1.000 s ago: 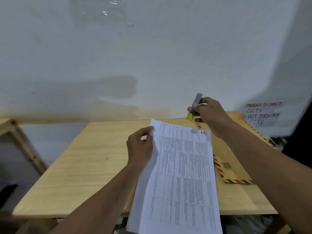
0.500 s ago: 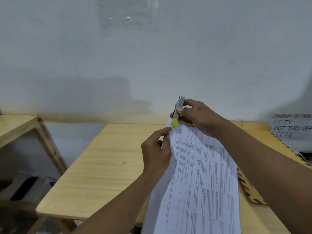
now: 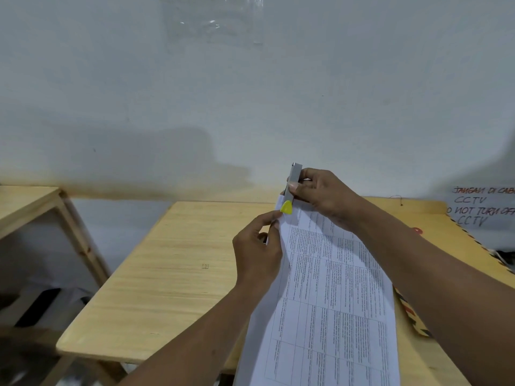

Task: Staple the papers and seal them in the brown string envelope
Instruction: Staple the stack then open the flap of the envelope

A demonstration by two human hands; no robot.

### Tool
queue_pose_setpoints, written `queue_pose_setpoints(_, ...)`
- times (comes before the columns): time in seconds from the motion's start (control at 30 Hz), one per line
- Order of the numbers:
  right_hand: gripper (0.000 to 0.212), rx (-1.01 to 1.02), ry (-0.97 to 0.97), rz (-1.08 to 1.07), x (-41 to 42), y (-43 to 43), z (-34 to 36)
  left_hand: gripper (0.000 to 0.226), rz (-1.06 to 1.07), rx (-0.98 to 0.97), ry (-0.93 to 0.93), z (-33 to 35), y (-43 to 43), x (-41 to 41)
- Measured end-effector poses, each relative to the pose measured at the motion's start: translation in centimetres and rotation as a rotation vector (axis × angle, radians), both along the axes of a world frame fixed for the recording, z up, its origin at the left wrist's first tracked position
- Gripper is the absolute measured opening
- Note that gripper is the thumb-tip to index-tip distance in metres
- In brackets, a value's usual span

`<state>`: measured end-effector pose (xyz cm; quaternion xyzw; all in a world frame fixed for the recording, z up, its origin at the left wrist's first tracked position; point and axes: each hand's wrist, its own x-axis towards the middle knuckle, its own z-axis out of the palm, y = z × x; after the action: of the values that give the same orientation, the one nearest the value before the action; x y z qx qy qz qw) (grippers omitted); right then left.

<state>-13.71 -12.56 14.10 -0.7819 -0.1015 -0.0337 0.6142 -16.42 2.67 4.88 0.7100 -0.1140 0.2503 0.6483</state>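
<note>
The printed papers (image 3: 331, 296) are held up above the wooden table (image 3: 172, 274), running from the bottom edge up to the middle. My left hand (image 3: 257, 252) pinches their left edge near the top corner. My right hand (image 3: 323, 196) grips a grey stapler with a yellow end (image 3: 291, 188), standing upright with its jaw over the top left corner of the papers. The brown envelope with a striped border (image 3: 434, 218) lies flat on the table at the right, mostly hidden by my right arm; its red string button (image 3: 417, 231) shows.
A second wooden table (image 3: 25, 207) stands at the left with a gap between the two. A white wall is right behind the table. A handwritten CCTV notice (image 3: 482, 207) hangs at the far right. Dark items lie on the floor at lower left.
My right hand brought the stapler from above the table's back edge onto the papers' top left corner. My left hand slid up the paper edge toward that corner. The camera view shifted left.
</note>
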Motion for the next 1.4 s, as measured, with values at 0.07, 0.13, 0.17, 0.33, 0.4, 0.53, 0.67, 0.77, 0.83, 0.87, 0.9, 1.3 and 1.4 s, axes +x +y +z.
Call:
queue_pose_setpoints(0.07,0.027,-0.019,-0.021,-0.011,0.0,0.1,-0.2,0.033,-0.004,-0.001,-0.001,0.0,0.1,0.0)
queue_pose_setpoints(0.13,0.024,-0.023,-0.046,-0.029,0.1,0.2,-0.4,0.033,-0.005,0.001,0.000,0.0,0.1,-0.1)
queue_pose_setpoints(0.17,0.022,-0.019,-0.061,-0.037,0.0,0.3,-0.5,0.031,-0.004,0.001,0.005,-0.1,0.1,0.0)
queue_pose_setpoints(0.33,0.017,-0.006,-0.103,-0.051,0.1,0.7,-1.0,0.018,0.015,-0.030,0.038,0.0,0.2,-0.2)
queue_pose_setpoints(0.4,0.021,0.016,-0.060,-0.013,0.0,0.6,-1.0,0.016,0.022,-0.083,0.079,0.1,0.4,-0.2)
queue_pose_setpoints(0.53,0.024,-0.049,-0.091,-0.083,0.2,0.4,-0.9,0.018,0.059,-0.056,0.112,-0.4,1.2,0.5)
queue_pose_setpoints(0.67,0.022,-0.280,-0.246,-0.337,0.9,-0.4,-0.7,0.020,0.096,-0.029,0.225,-1.1,1.7,2.0)
queue_pose_setpoints(0.77,0.021,-0.592,-0.200,-0.212,0.5,-1.8,-1.2,0.020,0.160,0.036,0.310,-1.7,2.1,3.2)
queue_pose_setpoints(0.83,0.018,-0.811,-0.164,-0.124,0.2,-2.4,-2.1,0.021,0.189,0.094,0.340,-2.0,2.3,3.9)
queue_pose_setpoints(0.87,0.018,-0.918,-0.155,-0.097,0.0,-2.5,-2.6,0.023,0.186,0.135,0.346,-2.3,2.3,4.3)
queue_pose_setpoints(0.9,0.019,-1.009,-0.153,-0.080,-0.1,-2.5,-3.2,0.025,0.171,0.183,0.357,-2.5,2.4,4.6)
queue_pose_setpoints(1.3,0.028,-1.226,-0.116,-0.095,-0.2,-1.7,-8.1,0.038,0.122,0.472,0.355,-4.9,2.0,5.9)
queue_pose_setpoints(1.4,0.018,-1.201,-0.135,-0.092,-0.2,-1.4,-8.7,0.034,0.148,0.488,0.364,-5.0,1.8,6.0)
